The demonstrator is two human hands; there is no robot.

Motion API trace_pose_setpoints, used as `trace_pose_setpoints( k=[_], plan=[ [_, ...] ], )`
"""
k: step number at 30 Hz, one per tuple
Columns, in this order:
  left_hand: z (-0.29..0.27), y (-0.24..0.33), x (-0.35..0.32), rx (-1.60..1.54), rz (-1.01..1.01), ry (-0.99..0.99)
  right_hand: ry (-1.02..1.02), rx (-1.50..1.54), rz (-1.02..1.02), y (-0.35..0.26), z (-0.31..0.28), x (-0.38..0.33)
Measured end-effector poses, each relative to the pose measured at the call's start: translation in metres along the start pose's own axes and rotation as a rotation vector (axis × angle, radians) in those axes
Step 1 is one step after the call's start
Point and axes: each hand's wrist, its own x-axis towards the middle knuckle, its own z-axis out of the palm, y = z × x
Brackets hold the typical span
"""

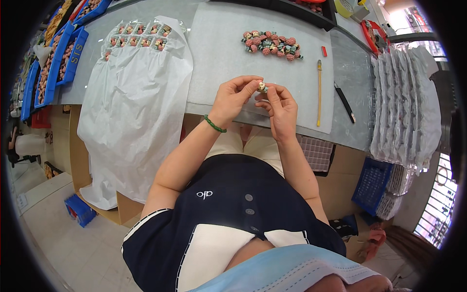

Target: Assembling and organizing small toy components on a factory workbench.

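Note:
Between the fingertips of both hands is a small painted figurine, pale with some green on it. My left hand, with a green bead bracelet on its wrist, pinches it from the left. From the right, my right hand grips it between thumb and fingers. Both hands hover over the near edge of a white sheet on the table. Farther off on that sheet lies a cluster of pink and green figurines. The held figurine's lower part is covered by fingers.
To the left, a tray of wrapped figurines trails white wrapping over the table edge. Blue bins stand at the far left. A thin yellow brush, a black pen-like tool and stacked clear trays are on the right.

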Motion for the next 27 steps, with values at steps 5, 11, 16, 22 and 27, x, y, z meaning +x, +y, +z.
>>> trace_pose_setpoints(
  k=[5,11,16,22,27],
  plan=[
    [-0.0027,-0.0019,-0.0021,0.017,0.005,-0.044,0.025,-0.109,-0.104,0.0036,-0.0002,-0.0017],
    [-0.002,-0.0001,-0.0037,-0.239,-0.067,-0.106,-0.006,-0.317,-0.382,0.0026,-0.0029,-0.0033],
    [-0.0065,-0.0029,-0.0017,-0.167,-0.067,-0.141,-0.057,-0.273,-0.237,0.0012,-0.0069,-0.0063],
    [-0.0068,-0.0046,-0.0004,-0.168,-0.106,-0.118,-0.032,-0.06,-0.045,0.0038,-0.0065,-0.0076],
    [-0.0073,-0.0046,0.0001,-0.202,-0.109,-0.121,-0.034,-0.006,-0.026,0.006,-0.0069,-0.0073]
  ],
)
